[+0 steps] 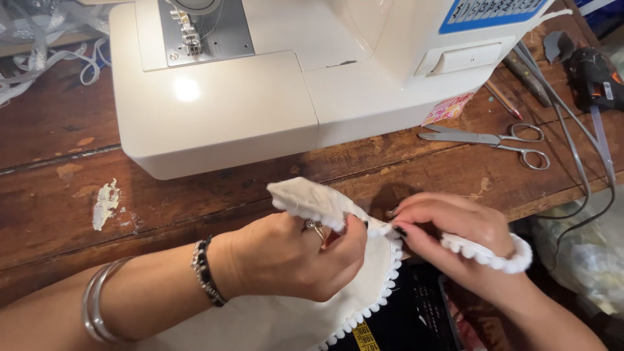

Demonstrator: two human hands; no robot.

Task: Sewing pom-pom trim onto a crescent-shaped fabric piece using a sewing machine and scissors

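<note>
My left hand [292,263] grips a cream fabric piece [305,198] edged with white pom-pom trim [390,276], folding it near the front edge of the wooden table [58,195]. My right hand [455,227] pinches the same trim right beside the left fingers, and a loose length of trim drapes over its wrist. The left hand wears a ring, a beaded bracelet and silver bangles. More of the cream fabric hangs down below my hands toward my lap.
A white sewing machine [260,97] stands just behind my hands. Silver scissors [494,140] lie to the right, with pencils, a grey cable [585,162] and a black glue gun [595,78] beyond. Silver ribbon [32,52] is heaped at the far left.
</note>
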